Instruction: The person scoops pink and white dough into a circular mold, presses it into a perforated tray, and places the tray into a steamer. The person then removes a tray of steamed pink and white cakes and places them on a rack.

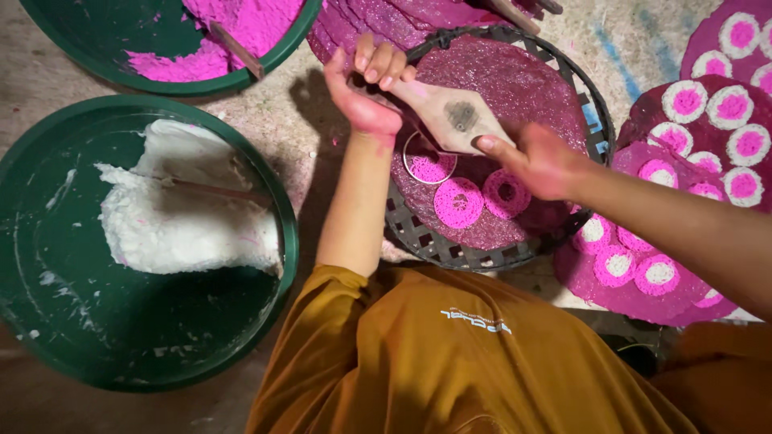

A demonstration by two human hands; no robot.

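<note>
The left hand [366, 84] and the right hand [537, 163] both grip 1 flat wooden stamp [450, 115], fingers closed around it. It hovers over a big purple disc [515, 88] in a woven tray [426, 241]. 3 pink circles [458, 201] sit at 6 o'clock. A green bowl [48, 337] of white paste [181, 221] is at 9 o'clock.

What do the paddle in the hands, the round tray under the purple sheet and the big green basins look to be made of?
Paddle: pale wood by the look, matte, with a dark smudge; both the left hand and right hand grip it.
Round tray: woven strips, probably bamboo or plastic; the open lattice shows at its rim.
Green basin: likely plastic, smooth, slightly glossy, smeared with white paste.
</note>
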